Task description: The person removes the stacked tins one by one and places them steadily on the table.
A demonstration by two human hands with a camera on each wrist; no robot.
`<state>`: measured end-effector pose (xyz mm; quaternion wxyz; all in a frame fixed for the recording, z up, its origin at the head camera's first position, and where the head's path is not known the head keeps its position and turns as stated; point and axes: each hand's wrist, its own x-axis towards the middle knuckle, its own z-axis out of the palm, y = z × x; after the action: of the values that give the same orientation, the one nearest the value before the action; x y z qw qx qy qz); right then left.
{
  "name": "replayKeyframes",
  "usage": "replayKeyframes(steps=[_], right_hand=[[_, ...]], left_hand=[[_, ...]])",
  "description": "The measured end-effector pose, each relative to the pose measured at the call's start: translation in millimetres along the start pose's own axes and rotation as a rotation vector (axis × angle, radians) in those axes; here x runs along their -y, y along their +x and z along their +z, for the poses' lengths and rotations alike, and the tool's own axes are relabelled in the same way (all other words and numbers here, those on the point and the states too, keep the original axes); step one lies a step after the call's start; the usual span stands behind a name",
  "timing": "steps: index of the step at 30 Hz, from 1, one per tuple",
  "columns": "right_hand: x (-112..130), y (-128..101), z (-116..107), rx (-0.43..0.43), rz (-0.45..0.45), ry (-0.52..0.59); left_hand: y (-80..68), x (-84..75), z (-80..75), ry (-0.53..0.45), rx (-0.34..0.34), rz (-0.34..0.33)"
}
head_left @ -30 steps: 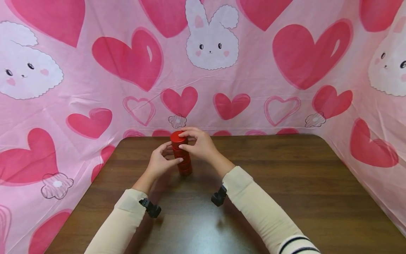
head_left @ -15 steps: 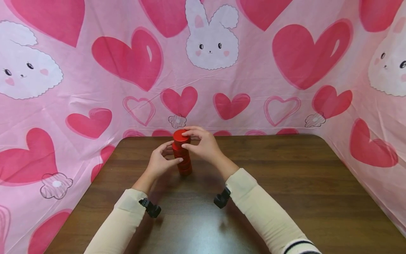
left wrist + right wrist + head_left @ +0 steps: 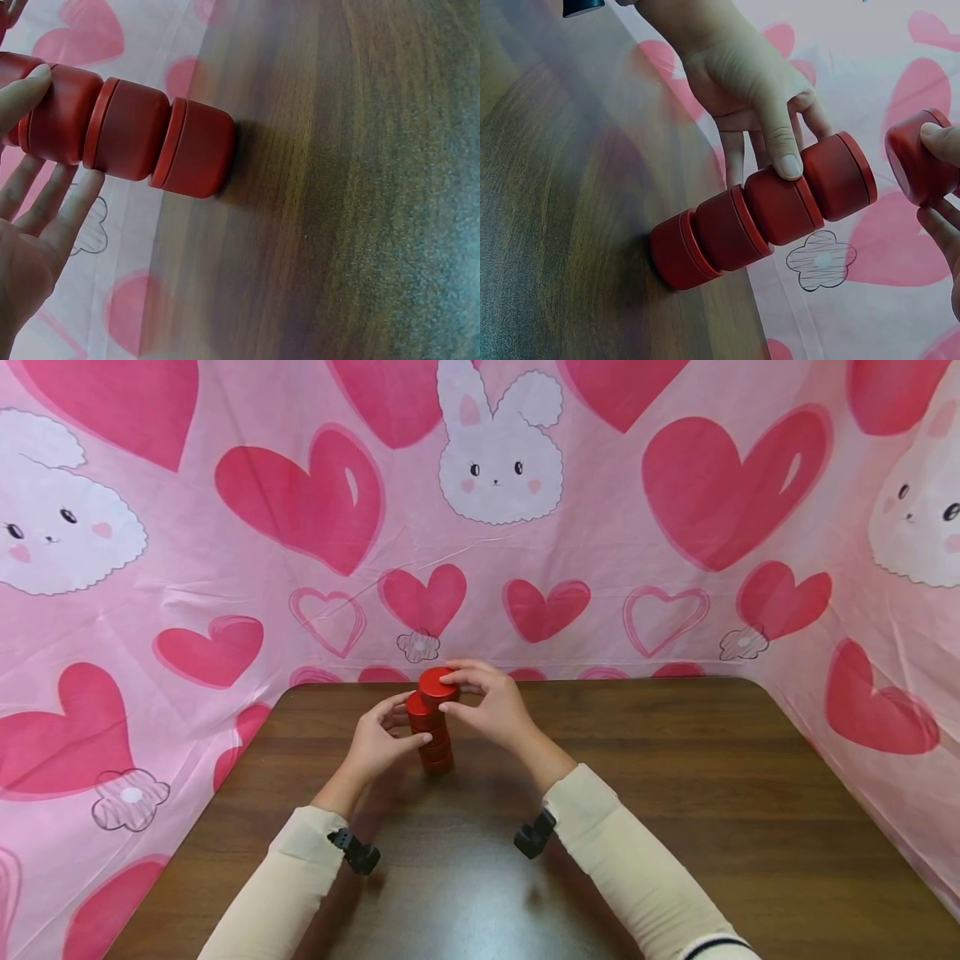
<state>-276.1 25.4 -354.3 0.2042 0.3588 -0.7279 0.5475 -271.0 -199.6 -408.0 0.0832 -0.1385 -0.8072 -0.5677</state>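
Note:
Several small round red lidded tins [image 3: 437, 750] stand in an upright stack on the table, plainly seen in the right wrist view as a red column [image 3: 727, 229]. My left hand [image 3: 375, 745] holds the stack around its upper part, thumb on the near side and fingers behind. One more red tin [image 3: 919, 159] is pinched between the thumb and fingers of my right hand [image 3: 489, 703]. That tin is apart from the stack's top and shifted to its right. In the left wrist view the lowest tin [image 3: 199, 150] rests on the wood.
The brown wooden table [image 3: 675, 793] has rounded far corners. A pink cloth [image 3: 600, 527] with hearts and rabbits hangs behind it and along both sides. Black wrist cameras [image 3: 535, 835] sit below both cream sleeves [image 3: 615, 852].
My right hand has lifted the top tin off the stack and moved it right. My left hand keeps its place around the stack.

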Motion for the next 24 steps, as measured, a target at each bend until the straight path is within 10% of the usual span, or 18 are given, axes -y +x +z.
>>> replayKeyframes(steps=[24], right_hand=[[37.5,-12.4,-19.0,-0.059,0.024,0.006]], left_hand=[[-12.6,-39.2,0.6,0.031,0.016,-0.039]])
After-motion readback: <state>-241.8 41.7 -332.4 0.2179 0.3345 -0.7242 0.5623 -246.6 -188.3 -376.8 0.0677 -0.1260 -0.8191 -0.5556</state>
